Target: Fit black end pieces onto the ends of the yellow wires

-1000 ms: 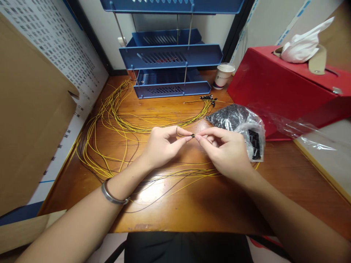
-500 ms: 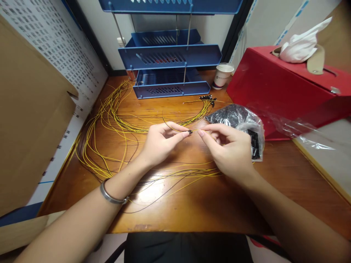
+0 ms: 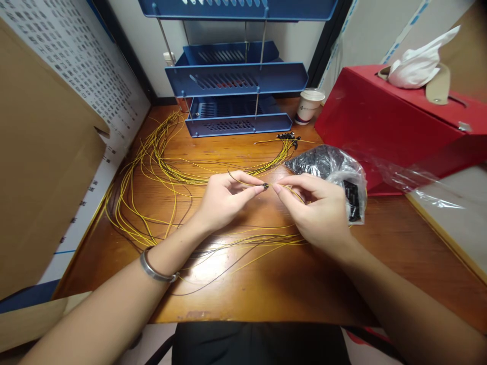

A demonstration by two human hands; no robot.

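Observation:
My left hand (image 3: 224,200) pinches a small black connector (image 3: 265,186) between thumb and forefinger above the wooden desk (image 3: 266,284). My right hand (image 3: 319,208) is closed in a pinch on a thin yellow wire (image 3: 292,191) whose end meets the connector. The two sets of fingertips almost touch. A silver bracelet (image 3: 155,271) sits on my left wrist. Loose yellow and dark wires (image 3: 152,172) loop across the desk to the left and under my hands. A clear plastic bag of small black parts (image 3: 331,167) lies just behind my right hand.
A blue stacked letter tray (image 3: 236,81) stands at the back of the desk, a paper cup (image 3: 310,105) beside it. A red box (image 3: 399,121) with white tissue on top fills the right. Brown cardboard (image 3: 41,167) stands on the left. Several finished wire ends (image 3: 287,137) lie near the tray.
Both hands rose slightly, then settled back. The right hand went from fingertips against the connector to pinching the yellow wire, which now runs from the connector into its fingers.

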